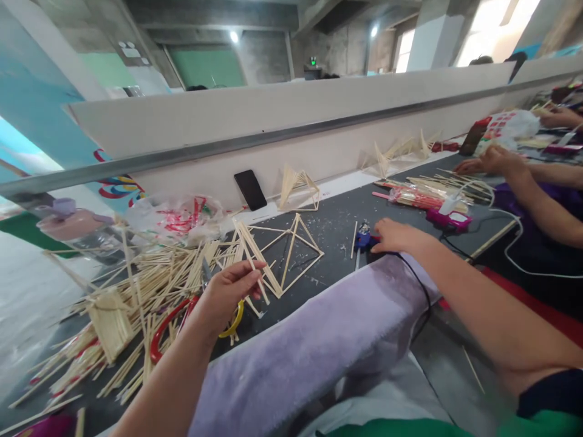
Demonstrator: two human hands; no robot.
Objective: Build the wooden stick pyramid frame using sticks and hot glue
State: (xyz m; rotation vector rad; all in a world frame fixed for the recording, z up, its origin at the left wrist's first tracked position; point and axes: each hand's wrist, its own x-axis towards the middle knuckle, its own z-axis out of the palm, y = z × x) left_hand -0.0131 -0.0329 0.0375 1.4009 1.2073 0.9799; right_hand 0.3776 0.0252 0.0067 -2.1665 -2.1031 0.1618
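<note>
My left hand (pixel 234 284) pinches a thin wooden stick (pixel 250 260) between thumb and fingers. That stick lies over or just above the row of sticks on one side of a stick frame (pixel 290 252); whether it touches them I cannot tell. The frame stands on the dark tabletop, its thin sticks meeting at a peak. At the table's front edge, my right hand (pixel 395 235) has its fingers closed around part of a blue glue gun (pixel 363 237). A single loose stick (pixel 354 240) lies just left of the gun.
Many loose sticks (pixel 168 267) are heaped on the left, with red-handled scissors (pixel 159 331) and a yellow ring (pixel 234 321) among them. A phone (pixel 250 189) leans at the partition beside a finished-looking stick model (pixel 298 188). Another person's hands (pixel 496 161) work at right, near a magenta device (pixel 449 220).
</note>
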